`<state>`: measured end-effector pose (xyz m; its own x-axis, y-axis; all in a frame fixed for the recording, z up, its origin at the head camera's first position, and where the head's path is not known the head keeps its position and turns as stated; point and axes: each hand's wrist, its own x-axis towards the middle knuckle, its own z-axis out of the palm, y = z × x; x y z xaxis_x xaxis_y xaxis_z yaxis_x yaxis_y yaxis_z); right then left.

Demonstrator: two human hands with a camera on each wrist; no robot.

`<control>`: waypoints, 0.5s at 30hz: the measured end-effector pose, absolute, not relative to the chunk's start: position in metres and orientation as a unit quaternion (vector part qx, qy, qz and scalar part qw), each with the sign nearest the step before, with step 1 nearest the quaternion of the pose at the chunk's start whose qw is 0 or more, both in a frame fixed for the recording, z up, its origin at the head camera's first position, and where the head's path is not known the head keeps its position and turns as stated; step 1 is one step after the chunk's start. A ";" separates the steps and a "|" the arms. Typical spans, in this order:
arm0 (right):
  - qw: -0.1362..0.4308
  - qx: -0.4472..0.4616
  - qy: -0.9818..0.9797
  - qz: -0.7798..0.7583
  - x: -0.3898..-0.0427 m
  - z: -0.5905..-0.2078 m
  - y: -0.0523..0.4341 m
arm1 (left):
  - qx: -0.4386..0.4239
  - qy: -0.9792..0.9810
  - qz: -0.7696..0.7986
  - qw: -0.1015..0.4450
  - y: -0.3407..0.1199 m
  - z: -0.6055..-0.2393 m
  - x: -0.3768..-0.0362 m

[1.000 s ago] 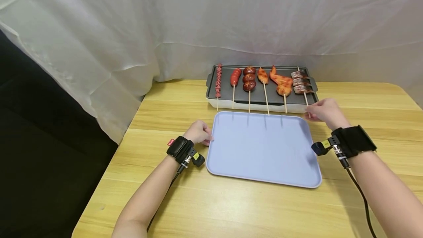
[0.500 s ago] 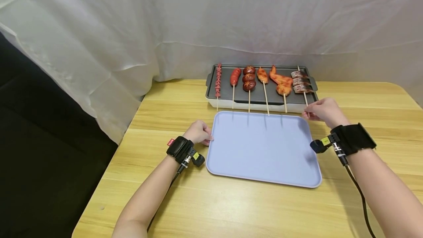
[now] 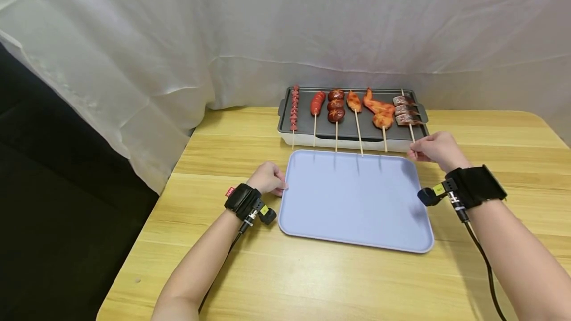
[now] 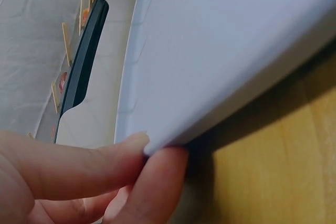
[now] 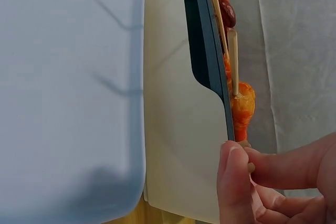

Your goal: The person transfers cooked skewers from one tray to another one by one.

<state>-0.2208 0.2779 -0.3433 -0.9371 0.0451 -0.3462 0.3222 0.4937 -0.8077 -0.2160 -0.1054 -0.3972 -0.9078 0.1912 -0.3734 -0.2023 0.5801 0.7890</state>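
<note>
Hands (image 3: 267, 178) on tray (image 3: 357, 222), probably skewer (image 3: 412, 133).

The setting is a staged recording station, not a working kitchen. A wooden table (image 3: 339, 281) stands against white cloth drapes (image 3: 285, 28) that serve as a backdrop. An electric grill pan (image 3: 308, 125) carries food skewers (image 3: 336, 108). Both forearms wear wrist-mounted cameras (image 3: 267, 214).

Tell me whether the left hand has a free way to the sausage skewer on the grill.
Probably yes: the left hand now pinches the tray edge, but nothing stands between it and the sausage skewer.
</note>
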 end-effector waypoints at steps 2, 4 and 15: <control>0.139 0.108 0.851 -0.494 -0.221 -0.343 0.277 | -0.004 0.862 0.459 0.215 -0.105 -0.397 -0.216; 0.138 0.106 0.850 -0.497 -0.221 -0.343 0.277 | -0.004 0.862 0.459 0.215 -0.105 -0.397 -0.216; 0.139 0.101 0.833 -0.525 -0.216 -0.339 0.278 | -0.004 0.862 0.459 0.214 -0.105 -0.398 -0.216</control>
